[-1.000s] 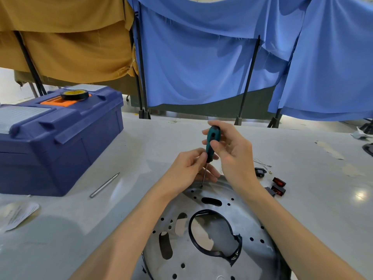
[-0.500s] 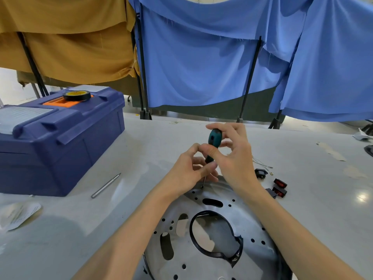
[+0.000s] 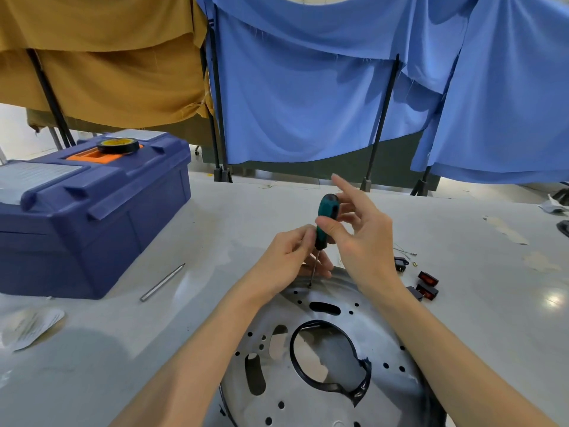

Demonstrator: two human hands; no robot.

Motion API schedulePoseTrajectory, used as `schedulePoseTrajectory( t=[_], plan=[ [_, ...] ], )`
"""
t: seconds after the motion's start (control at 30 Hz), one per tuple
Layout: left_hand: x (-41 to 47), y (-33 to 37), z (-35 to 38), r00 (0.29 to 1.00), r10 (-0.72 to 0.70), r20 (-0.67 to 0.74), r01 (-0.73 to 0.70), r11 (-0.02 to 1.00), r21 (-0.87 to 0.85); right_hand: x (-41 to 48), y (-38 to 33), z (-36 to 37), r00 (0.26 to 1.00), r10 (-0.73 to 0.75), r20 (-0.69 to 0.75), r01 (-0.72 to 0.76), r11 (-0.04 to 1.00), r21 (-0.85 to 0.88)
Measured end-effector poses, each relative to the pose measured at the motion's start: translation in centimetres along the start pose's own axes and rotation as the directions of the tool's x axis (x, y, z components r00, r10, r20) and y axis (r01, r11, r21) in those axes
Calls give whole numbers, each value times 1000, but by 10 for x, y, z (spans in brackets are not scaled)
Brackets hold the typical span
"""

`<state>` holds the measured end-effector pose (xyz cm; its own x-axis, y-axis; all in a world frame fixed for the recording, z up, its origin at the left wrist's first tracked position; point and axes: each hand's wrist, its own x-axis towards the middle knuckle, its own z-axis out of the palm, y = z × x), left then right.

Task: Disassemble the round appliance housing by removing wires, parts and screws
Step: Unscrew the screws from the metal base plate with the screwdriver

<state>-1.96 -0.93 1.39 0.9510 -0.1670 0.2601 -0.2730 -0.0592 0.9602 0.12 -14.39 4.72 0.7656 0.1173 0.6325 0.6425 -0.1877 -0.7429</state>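
- Bare sheet metal: the round housing [image 3: 323, 359] lies flat on the table [image 3: 462, 303], directly below both wrists, its far rim under the fingertips. Looks thin, stiff and light; probably slides if pushed sideways, and the cut holes and rim may be sharp. Best held by pressing down on the rim, not by the openings.
- Black ring [image 3: 331, 359] lines the big central opening, nearer the body than the hands; looks torn at one corner, likely soft.
- Screwdriver [image 3: 323, 224], teal handle, thin shaft, stands near upright; tip sits at a small hole just beyond the left knuckles. The screw itself is too small to make out.
- Left hand [image 3: 286, 260]: curled, fingertips pinching the bottom of the handle where the shaft begins, steadying it; heel near the rim.
- Right hand [image 3: 363, 238]: thumb and one or two fingers lightly on the handle, index lifted and pointing away, a loose twirling grip rather than a clamp.
- Small red and black parts [image 3: 426, 286] lie just right of the right wrist.
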Motion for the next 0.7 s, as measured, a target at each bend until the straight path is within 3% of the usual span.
schedulePoseTrajectory(
  t=[0.17,0.3,0.4,0.57,0.7],
  plan=[
    [1,-1,-2,999,-22,-36,23,999,45,-3,-2,0,997,-22,68,19,999,45],
    [1,0,0,1000,9,-13,-9,999,34,-1,-1,1,999,-47,23,48,999,-23],
    [0,-2,-1,1000,-3,-12,4,1000,4,-1,-1,-1,1000,2,11,-2,1000,26],
    [2,-6,-4,1000,-12,-23,14,996,87,-3,-3,1,995,-39,93,38,999,13],
    [1,-4,-2,1000,21,18,-22,999,47,-1,-1,0,999,-17,44,17,1000,1]
  ],
)
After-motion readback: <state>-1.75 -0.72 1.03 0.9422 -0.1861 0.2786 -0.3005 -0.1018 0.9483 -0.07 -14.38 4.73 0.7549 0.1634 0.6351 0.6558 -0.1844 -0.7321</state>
